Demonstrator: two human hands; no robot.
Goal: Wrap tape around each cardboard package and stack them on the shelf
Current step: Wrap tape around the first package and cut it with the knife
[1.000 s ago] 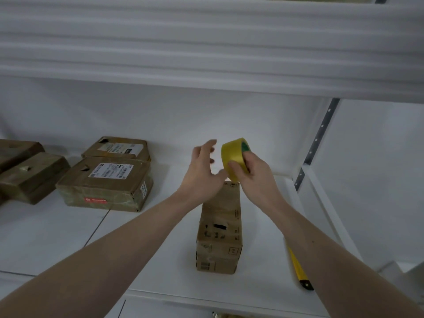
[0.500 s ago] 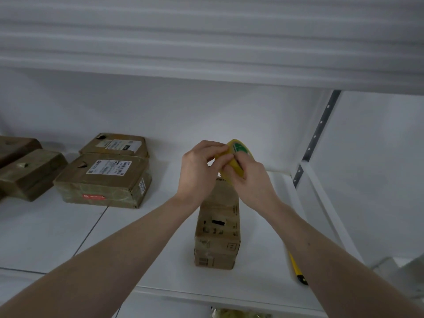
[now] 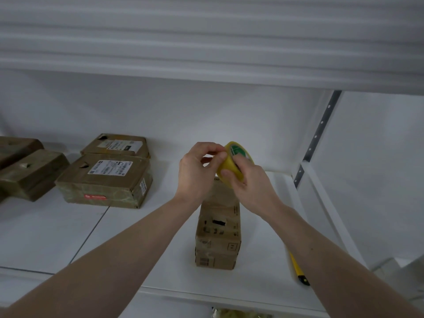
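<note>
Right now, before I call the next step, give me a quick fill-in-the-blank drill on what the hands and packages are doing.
1. The right hand grips a roll of ____ tape.
2. The left hand pinches at the roll's ____ with its fingertips.
3. Under the hands, the narrow cardboard package rests on the white ____.
4. The yellow utility knife lies to the package's ____.

Missing words: yellow; edge; shelf; right
</note>
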